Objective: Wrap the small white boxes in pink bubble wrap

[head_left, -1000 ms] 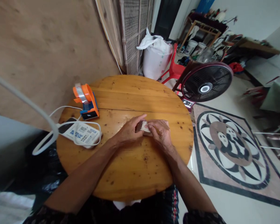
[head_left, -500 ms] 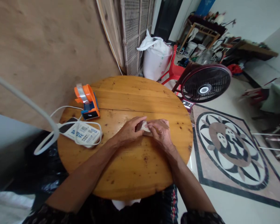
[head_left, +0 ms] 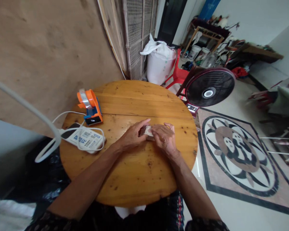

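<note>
Between my two hands lies a small pale box (head_left: 148, 131) with faint pinkish marks on top, low over the middle of the round wooden table (head_left: 135, 166). My left hand (head_left: 134, 134) holds its left side, thumb in front and fingers behind. On the box's right part, my right hand (head_left: 164, 135) has its thumb and bent fingers closed against it. The fingers cover much of the box, so its full shape and print cannot be made out.
An orange and blue tape dispenser (head_left: 92, 107) stands at the table's left, behind a white printed box (head_left: 88, 139) with a white cable looped over it. A fan (head_left: 208, 91) is beyond the right edge, with a red chair (head_left: 179, 75) and white sack (head_left: 160, 62) behind.
The right fingers have shifted slightly over the top of the box and curl more. My left hand stays nearly still. The view has tilted a little.
</note>
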Demonstrator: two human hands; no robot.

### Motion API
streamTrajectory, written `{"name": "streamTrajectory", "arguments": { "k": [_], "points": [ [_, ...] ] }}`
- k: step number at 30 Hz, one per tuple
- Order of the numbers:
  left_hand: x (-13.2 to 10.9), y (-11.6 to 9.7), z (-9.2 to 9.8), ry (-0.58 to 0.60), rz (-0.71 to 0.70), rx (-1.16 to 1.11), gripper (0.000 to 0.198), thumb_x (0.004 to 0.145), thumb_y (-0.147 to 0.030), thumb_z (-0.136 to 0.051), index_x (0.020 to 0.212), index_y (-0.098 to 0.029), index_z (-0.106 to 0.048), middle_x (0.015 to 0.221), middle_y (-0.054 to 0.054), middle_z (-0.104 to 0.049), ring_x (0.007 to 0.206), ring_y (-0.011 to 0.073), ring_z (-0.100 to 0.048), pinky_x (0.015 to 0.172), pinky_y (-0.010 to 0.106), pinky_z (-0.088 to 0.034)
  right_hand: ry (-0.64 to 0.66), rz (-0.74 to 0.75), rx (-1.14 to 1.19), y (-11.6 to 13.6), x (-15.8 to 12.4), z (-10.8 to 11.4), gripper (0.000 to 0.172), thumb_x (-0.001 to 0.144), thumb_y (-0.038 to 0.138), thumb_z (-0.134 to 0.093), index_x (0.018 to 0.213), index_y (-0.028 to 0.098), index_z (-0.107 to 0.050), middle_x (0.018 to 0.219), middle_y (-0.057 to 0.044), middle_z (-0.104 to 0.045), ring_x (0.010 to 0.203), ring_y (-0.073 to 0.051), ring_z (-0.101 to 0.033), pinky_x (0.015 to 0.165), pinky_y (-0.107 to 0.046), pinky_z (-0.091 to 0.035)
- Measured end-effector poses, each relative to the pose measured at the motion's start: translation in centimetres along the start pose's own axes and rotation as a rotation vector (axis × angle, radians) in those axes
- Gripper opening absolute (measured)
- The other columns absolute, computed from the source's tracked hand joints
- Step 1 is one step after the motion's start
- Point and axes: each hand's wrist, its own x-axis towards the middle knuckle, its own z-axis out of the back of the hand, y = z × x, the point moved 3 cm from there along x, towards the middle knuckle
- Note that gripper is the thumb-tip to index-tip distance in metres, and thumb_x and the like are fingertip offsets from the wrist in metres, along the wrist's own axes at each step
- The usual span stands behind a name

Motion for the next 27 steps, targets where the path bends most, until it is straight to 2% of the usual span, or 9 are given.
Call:
{"name": "streamTrajectory", "arguments": {
  "k": [7, 17, 22, 27],
  "points": [
    [0.01, 0.19, -0.02, 0.0, -0.003, -0.008, 0.067, 0.076, -0.015, -0.059, 0.141, -0.016, -0.044, 0.13, 0.012, -0.063, 0.118, 0.0238, -0.06, 0.105, 0.041, -0.046, 0.008, 0.066, -0.022, -0.02, -0.05, -0.02, 0.023, 0.084, 0.009, -0.057, 0.097, 0.025, -0.069, 0.102, 0.0, -0.076, 0.104, -0.02, -0.068, 0.103, -0.043, -0.031],
    [0.0, -0.05, 0.08, 0.002, 0.01, 0.001, 0.065, 0.077, -0.016, -0.06, 0.14, -0.017, -0.045, 0.128, 0.011, -0.063, 0.115, 0.0231, -0.061, 0.105, 0.041, -0.045, 0.001, 0.034, -0.025, 0.1, -0.01, -0.09, 0.017, 0.09, 0.014, -0.053, 0.094, 0.023, -0.067, 0.097, -0.003, -0.077, 0.1, -0.02, -0.07, 0.101, -0.042, -0.033],
    [0.0, 0.16, 0.05, 0.005, 0.031, -0.01, 0.066, 0.077, -0.018, -0.061, 0.141, -0.017, -0.045, 0.128, 0.012, -0.063, 0.115, 0.0241, -0.061, 0.103, 0.041, -0.046, -0.015, -0.01, -0.017, 0.04, 0.03, -0.15, 0.014, 0.089, 0.02, -0.056, 0.101, 0.023, -0.064, 0.1, -0.006, -0.075, 0.096, -0.02, -0.069, 0.099, -0.041, -0.036],
    [0.04, -0.04, 0.16, 0.007, 0.022, 0.002, 0.064, 0.079, -0.023, -0.062, 0.14, -0.016, -0.045, 0.129, 0.012, -0.062, 0.118, 0.0247, -0.059, 0.106, 0.043, -0.043, -0.018, -0.002, -0.035, 0.25, 0.16, -0.21, 0.022, 0.087, 0.024, -0.059, 0.109, 0.022, -0.059, 0.101, -0.007, -0.073, 0.094, -0.023, -0.066, 0.094, -0.042, -0.04]
  ]
}}
